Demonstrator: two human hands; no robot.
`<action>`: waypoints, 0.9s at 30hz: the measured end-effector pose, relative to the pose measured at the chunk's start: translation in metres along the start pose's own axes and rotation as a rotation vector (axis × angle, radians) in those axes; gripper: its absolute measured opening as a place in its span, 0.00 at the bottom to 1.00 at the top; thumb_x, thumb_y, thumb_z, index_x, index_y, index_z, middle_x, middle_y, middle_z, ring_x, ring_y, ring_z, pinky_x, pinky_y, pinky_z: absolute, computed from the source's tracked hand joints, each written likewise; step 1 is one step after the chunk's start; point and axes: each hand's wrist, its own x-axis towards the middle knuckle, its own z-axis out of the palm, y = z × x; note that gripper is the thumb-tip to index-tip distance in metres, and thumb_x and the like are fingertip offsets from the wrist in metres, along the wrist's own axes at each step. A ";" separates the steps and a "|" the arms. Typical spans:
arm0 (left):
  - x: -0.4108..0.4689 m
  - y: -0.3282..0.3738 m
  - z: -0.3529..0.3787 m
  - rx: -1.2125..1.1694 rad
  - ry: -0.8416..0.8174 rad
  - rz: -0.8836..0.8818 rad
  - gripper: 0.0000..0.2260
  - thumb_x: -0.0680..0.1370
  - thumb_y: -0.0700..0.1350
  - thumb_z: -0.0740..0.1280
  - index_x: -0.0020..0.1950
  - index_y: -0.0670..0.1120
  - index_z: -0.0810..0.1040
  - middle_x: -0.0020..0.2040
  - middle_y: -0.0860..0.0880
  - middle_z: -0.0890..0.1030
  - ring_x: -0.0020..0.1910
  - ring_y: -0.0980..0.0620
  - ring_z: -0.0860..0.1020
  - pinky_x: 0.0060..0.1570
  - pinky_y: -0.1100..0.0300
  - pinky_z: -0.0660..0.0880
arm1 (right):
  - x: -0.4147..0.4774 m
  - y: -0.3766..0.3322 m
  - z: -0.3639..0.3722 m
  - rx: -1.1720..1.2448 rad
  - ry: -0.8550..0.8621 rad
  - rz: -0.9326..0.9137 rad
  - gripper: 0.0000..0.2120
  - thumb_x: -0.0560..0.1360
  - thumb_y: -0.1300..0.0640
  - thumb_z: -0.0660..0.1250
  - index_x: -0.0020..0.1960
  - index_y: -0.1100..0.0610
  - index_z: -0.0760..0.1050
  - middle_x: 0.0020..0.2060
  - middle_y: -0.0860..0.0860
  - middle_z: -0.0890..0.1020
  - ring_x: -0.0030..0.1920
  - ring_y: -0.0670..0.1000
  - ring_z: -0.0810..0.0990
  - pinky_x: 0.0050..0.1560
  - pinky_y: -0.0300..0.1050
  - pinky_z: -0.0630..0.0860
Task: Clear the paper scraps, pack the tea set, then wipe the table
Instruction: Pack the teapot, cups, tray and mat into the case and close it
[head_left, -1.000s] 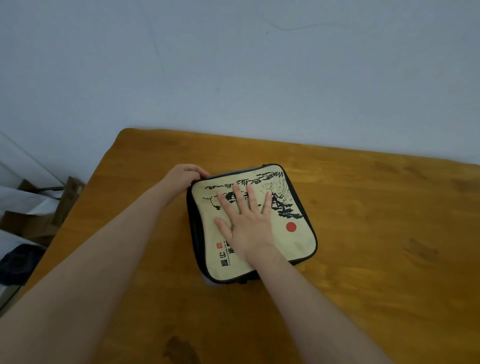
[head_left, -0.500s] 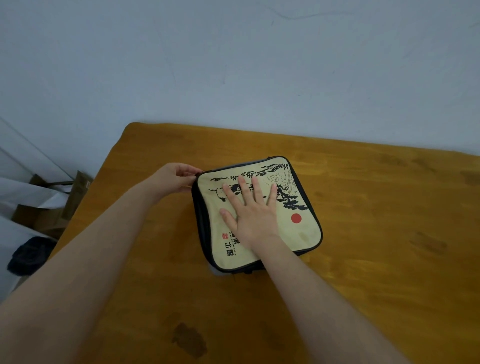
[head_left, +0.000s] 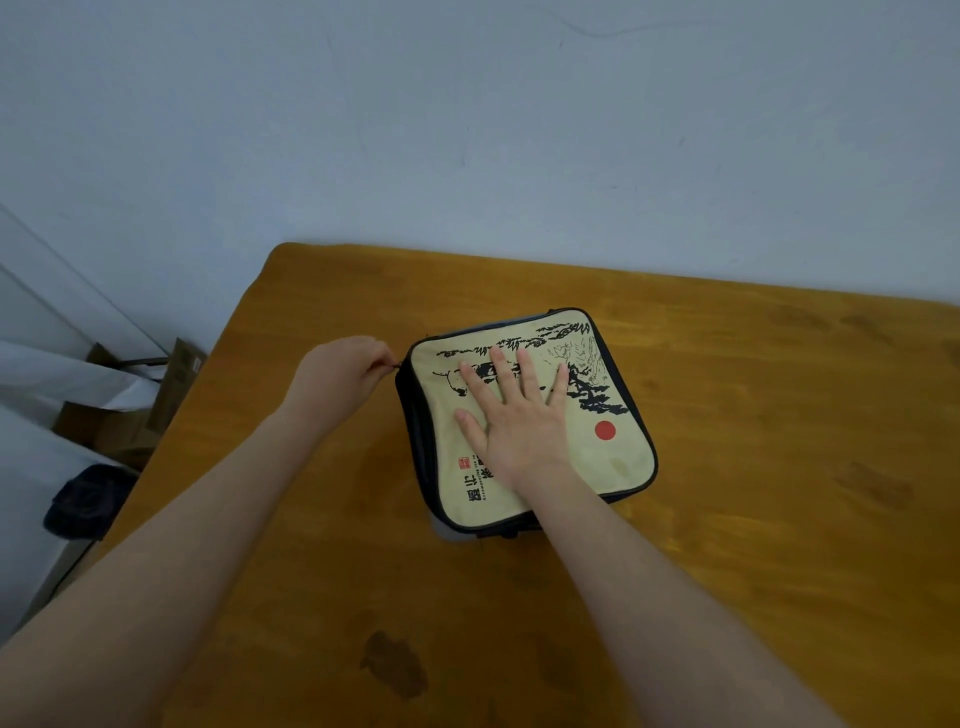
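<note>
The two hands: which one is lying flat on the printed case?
The right hand, fingers spread flat on top of the case. The left hand instead pinches something small, likely the zip pull, at its corner.

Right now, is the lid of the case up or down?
Down: the case lid lies flat under the right hand. The left hand pinches the zipper pull; fully zipped or not, cannot tell.

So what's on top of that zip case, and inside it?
The right hand lies flat on the case; the left hand pinches the zipper pull at its corner. The lid hides whatever is inside.
</note>
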 end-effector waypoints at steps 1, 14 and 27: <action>-0.007 0.001 0.001 0.001 0.010 0.014 0.05 0.79 0.42 0.66 0.48 0.46 0.82 0.43 0.51 0.81 0.40 0.51 0.78 0.35 0.55 0.76 | 0.000 0.000 0.000 0.001 -0.002 0.001 0.29 0.78 0.34 0.34 0.77 0.38 0.36 0.79 0.49 0.41 0.78 0.57 0.36 0.71 0.71 0.35; -0.065 0.031 0.002 -0.003 -0.055 0.086 0.05 0.78 0.41 0.67 0.49 0.46 0.82 0.41 0.54 0.78 0.35 0.56 0.74 0.29 0.69 0.63 | 0.000 -0.001 0.001 0.020 0.022 0.007 0.28 0.79 0.35 0.36 0.78 0.39 0.38 0.79 0.49 0.43 0.78 0.57 0.38 0.71 0.71 0.35; -0.146 0.092 0.017 -0.084 0.078 -0.089 0.05 0.72 0.36 0.72 0.41 0.45 0.81 0.35 0.53 0.78 0.30 0.55 0.76 0.24 0.60 0.74 | -0.001 -0.005 0.000 0.030 0.038 0.036 0.27 0.80 0.36 0.36 0.78 0.39 0.38 0.79 0.50 0.44 0.78 0.57 0.39 0.70 0.72 0.37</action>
